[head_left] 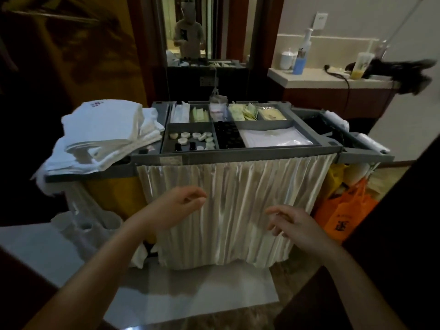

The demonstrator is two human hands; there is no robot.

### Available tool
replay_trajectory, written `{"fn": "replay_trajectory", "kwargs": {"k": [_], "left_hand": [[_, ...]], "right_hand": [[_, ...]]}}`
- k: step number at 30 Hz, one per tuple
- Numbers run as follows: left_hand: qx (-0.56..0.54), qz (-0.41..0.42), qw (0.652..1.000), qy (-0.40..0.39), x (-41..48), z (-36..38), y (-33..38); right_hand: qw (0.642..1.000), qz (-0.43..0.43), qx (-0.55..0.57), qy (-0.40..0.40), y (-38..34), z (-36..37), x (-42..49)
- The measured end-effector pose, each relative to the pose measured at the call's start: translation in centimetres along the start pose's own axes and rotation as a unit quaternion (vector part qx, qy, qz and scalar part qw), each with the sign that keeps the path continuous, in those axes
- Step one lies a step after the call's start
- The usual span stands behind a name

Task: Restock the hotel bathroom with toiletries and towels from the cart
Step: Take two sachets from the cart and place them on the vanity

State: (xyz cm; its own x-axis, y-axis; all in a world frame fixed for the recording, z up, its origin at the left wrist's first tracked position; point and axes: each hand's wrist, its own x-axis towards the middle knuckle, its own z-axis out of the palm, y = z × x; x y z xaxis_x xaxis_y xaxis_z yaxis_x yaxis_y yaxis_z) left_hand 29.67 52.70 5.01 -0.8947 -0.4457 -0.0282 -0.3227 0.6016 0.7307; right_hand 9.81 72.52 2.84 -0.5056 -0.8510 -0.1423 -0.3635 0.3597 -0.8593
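Note:
A grey housekeeping cart (238,154) stands in front of me, its front hung with a pleated cream curtain (238,210). On its left end lies a stack of folded white towels (104,132). The top tray holds small round soaps (197,138), dark little bottles (228,134), pale green sachets (242,111) and a white packet (273,138). My left hand (176,206) and my right hand (295,225) hover before the curtain, below the tray. Both have loosely curled fingers and hold nothing.
An orange bag (345,210) hangs at the cart's right end, a clear plastic bag (90,225) at its left. Behind, a counter (309,78) carries a blue bottle (300,60), a white jar and a cup with yellow drink. A mirror (188,27) stands behind the cart.

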Motion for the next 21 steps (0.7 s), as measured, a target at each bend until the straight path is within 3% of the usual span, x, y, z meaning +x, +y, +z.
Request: {"fn": "replay_trajectory", "kwargs": {"k": [7, 14, 21], "left_hand": [[0.002, 0.003, 0.999, 0.036, 9.6, -2.0, -1.7], [0.002, -0.032, 0.998, 0.048, 19.2, -3.2, -3.1], [-0.01, -0.069, 0.996, 0.051, 27.2, -4.7, -2.8]], "right_hand": [[1.0, -0.005, -0.02, 0.0, -0.4, -2.5, 9.7], [0.999, -0.048, -0.007, -0.01, -0.9, -5.7, 20.9], [0.999, -0.039, 0.007, -0.033, -2.0, -9.9, 30.6]]}}
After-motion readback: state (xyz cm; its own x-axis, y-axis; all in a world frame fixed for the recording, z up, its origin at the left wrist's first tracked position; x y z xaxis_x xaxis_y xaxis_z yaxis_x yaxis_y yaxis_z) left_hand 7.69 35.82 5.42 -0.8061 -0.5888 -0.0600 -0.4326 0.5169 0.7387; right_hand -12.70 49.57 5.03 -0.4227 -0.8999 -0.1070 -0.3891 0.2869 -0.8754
